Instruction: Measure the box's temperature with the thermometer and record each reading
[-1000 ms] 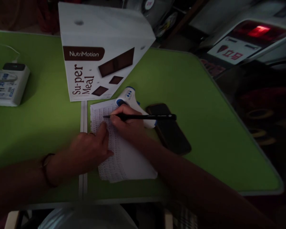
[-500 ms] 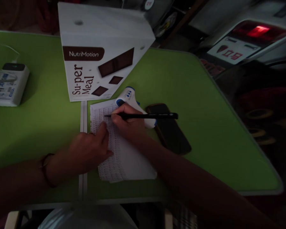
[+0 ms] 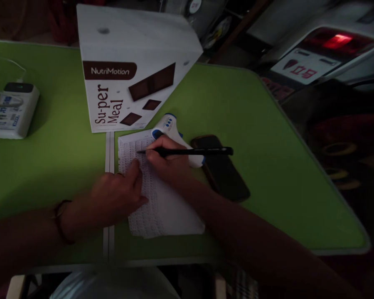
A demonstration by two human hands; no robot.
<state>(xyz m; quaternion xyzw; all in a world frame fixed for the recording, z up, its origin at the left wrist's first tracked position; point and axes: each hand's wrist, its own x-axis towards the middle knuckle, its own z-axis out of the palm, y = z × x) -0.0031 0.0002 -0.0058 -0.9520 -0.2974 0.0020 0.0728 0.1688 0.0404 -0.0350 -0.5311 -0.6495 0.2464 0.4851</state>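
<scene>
My right hand [image 3: 170, 160] grips a black pen [image 3: 199, 151], its tip touching the handwritten rows on the upper part of a white paper pad [image 3: 177, 214]. Dense small writing covers the pad's left side; the lower right part is blank. My left hand [image 3: 116, 193] rests on the pad's left edge, index finger and thumb stretched out on the paper and the other fingers curled under, partly hidden. It holds nothing that I can see. A white and blue infrared thermometer [image 3: 171, 128] lies just beyond my right hand, which covers part of it.
A white NutriMotion box [image 3: 112, 50] stands behind the pad on the green table [image 3: 283, 187]. A dark phone [image 3: 229, 178] lies right of my right hand. At the left is a white power bank [image 3: 14, 112] with cables. A machine with a red display [image 3: 339, 41] stands beyond the table.
Almost nothing differs. The pen and both hands keep nearly the same place on the pad, and the surrounding things have not moved.
</scene>
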